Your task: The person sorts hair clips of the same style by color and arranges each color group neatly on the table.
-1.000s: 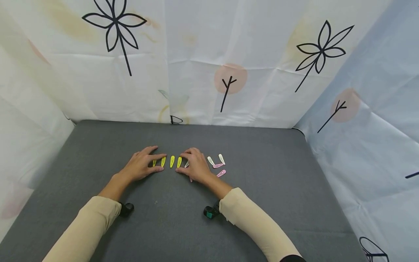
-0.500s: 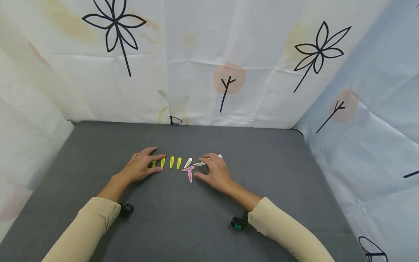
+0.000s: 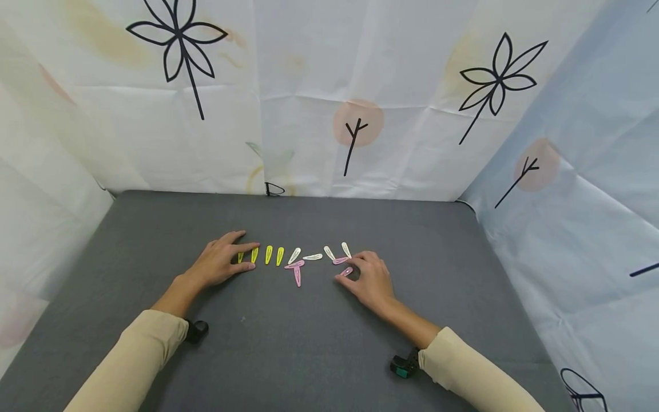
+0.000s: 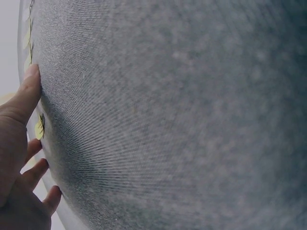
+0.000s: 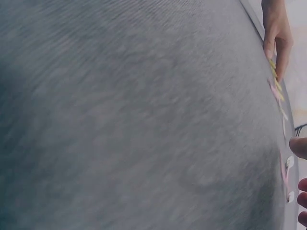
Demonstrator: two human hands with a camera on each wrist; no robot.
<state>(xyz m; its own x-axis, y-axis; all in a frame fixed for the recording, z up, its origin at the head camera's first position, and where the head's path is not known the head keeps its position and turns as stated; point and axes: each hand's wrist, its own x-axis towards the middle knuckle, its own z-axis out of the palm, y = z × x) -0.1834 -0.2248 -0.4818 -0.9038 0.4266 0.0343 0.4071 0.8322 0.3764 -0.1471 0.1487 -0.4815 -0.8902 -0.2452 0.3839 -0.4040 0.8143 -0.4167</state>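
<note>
Flat snap hair clips lie in a row on the grey table. My left hand rests at the row's left end. Its straight thumb and index finger lie at the two ends of a yellow hair clip. Another yellow clip shows partly beneath that hand. At the right end, my right hand has its thumb and index finger spread around a pink hair clip. In the right wrist view only some fingertips of that hand appear, at the right edge.
Two more yellow clips stand beside the left hand. White clips and pink clips lie mid-row. Two white clips meet a pink clip. Printed cloth hangs behind the grey table.
My right hand has moved right, from the yellow and white clips to the pink clip at the far end. A white clip now lies flat mid-row. The left hand has stayed in place.
</note>
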